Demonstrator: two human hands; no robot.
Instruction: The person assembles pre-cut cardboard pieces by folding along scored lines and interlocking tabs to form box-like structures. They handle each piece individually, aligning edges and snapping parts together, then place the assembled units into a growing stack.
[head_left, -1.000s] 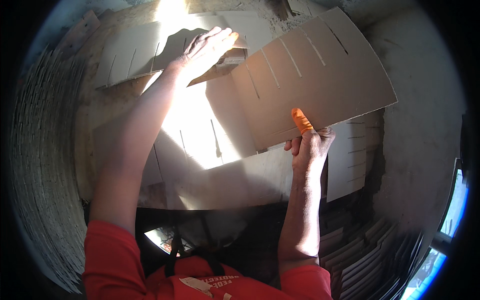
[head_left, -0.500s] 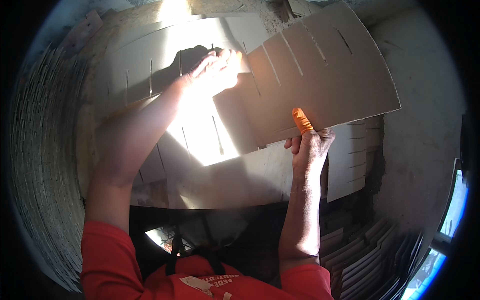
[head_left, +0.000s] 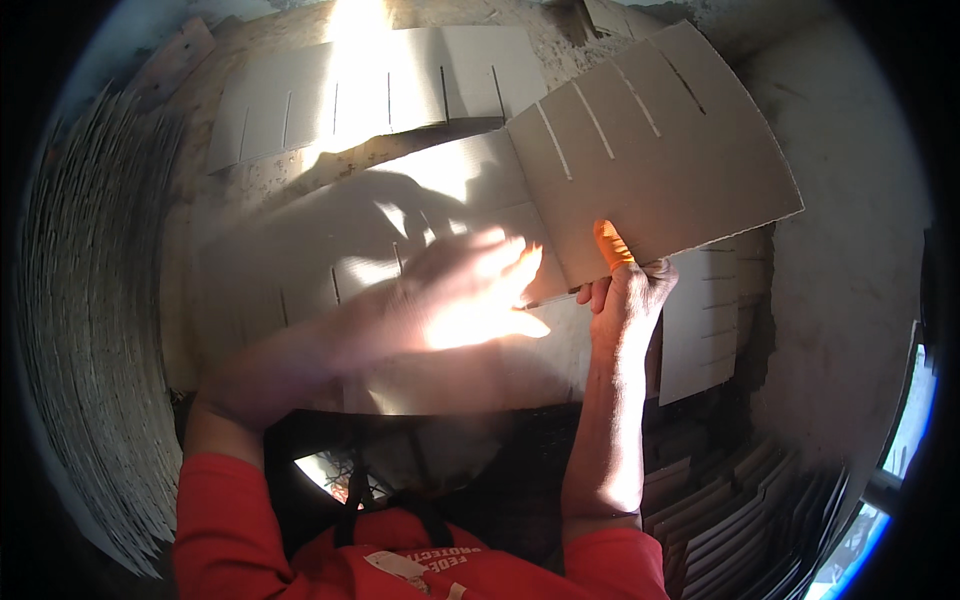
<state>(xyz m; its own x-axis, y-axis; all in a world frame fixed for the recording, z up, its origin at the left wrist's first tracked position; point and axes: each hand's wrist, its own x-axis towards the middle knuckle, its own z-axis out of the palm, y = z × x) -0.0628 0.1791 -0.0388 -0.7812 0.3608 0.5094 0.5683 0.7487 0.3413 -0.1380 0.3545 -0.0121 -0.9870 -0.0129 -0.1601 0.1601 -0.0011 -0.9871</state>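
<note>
A long slotted cardboard sheet (head_left: pixel 660 150) lies across the work surface, bent at a crease, its right part raised. My right hand (head_left: pixel 630 285) is closed on the near edge of that part, with an orange-covered thumb on top and fingers underneath. Over the near edge of the sheet's left part, close to the crease, is my left hand (head_left: pixel 465 295). It is smeared by motion, but its fingers and thumb are stretched out and apart, holding nothing. Orange shows at one of its fingertips. A second slotted cardboard strip (head_left: pixel 420 90) lies flat at the far side, partly in bright sunlight.
A tall stack of cardboard sheets (head_left: pixel 90 330) stands along the left. More slotted cardboard (head_left: pixel 695 335) lies to the right of my right forearm. Several cardboard sheets (head_left: pixel 740 510) stand in rows at the lower right. A pale wall (head_left: pixel 840 250) rises on the right.
My left hand has come down toward me from the sheet's far edge to its near edge, and its fingers have spread. The sheet's left part has shifted nearer, clear of the far strip.
</note>
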